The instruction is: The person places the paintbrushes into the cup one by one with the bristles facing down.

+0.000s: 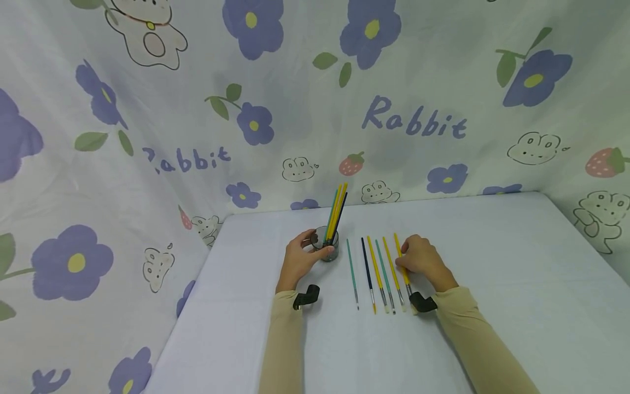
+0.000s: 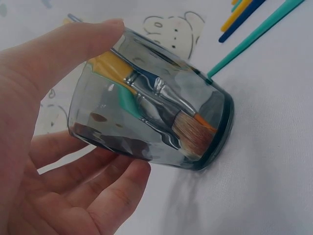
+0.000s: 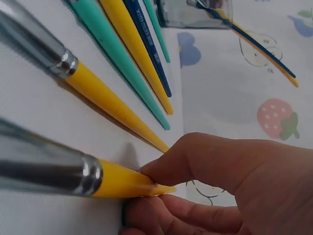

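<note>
My left hand grips a clear glass cup, thumb on one side and fingers curled on the other. Several paintbrushes with yellow, teal and dark handles lean in the glass, bristles down. My right hand pinches the handle of a yellow paintbrush between thumb and fingers. This brush is the rightmost of a row on the table, its metal ferrule pointing toward me. Beside it lie another yellow brush, a teal brush and others, side by side with handle ends away from me.
A white cloth covers the table. Behind and to the left hangs a curtain printed with flowers, rabbits and lettering. At the row's left end, nearest the glass, lies a thin teal brush, then a dark blue one.
</note>
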Tool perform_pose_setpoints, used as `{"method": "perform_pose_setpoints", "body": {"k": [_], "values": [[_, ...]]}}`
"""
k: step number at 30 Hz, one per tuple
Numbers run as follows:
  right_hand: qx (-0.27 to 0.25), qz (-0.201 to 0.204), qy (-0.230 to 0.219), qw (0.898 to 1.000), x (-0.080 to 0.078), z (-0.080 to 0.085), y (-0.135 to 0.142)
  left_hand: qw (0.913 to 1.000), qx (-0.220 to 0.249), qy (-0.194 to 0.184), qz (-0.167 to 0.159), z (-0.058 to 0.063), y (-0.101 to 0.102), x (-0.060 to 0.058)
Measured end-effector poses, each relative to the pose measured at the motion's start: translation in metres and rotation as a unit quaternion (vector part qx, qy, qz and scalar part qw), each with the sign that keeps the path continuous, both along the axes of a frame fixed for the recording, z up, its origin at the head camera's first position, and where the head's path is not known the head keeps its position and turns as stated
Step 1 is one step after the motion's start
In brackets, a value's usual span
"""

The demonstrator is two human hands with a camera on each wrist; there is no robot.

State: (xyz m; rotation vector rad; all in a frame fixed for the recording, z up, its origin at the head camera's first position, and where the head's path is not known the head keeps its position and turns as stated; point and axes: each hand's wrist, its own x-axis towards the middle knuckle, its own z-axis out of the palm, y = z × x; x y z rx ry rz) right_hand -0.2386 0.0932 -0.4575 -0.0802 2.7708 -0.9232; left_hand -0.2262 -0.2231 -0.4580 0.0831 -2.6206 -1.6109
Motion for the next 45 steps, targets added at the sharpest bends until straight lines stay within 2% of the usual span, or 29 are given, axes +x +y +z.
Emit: {"method": "perform_pose_setpoints", "body": {"k": [8, 14, 18, 28, 35, 41, 45], "values": [[-0.009, -0.002, -0.003, 1.0, 0.001, 0.001, 0.0, 1.0, 0.005, -0.002, 0.002, -0.001, -0.001, 0.0], [-0.057, -0.007, -0.027, 0.998, -0.001, 0.006, 0.004, 1.0, 0.005, -0.004, -0.001, -0.002, -0.003, -0.001], [-0.112, -0.013, -0.043, 0.993, -0.003, 0.007, 0.007, 1.0, 0.003, -0.003, 0.0, -0.001, -0.003, -0.001], [-0.247, -0.042, -0.039, 0.967, -0.007, 0.015, 0.012, 1.0, 0.001, -0.003, 0.0, -0.002, -0.003, 0.0], [-0.305, -0.059, -0.028, 0.95, -0.001, 0.024, 0.012, 1.0, 0.007, -0.004, 0.0, -0.002, -0.001, 0.001], [-0.375, -0.081, -0.025, 0.923, -0.001, 0.036, 0.008, 0.9999, 0.008, -0.002, -0.006, 0.0, 0.0, 0.0], [-0.4, -0.096, -0.019, 0.911, -0.006, 0.045, 0.004, 1.0, 0.004, -0.001, -0.003, -0.001, -0.001, 0.0]]}}
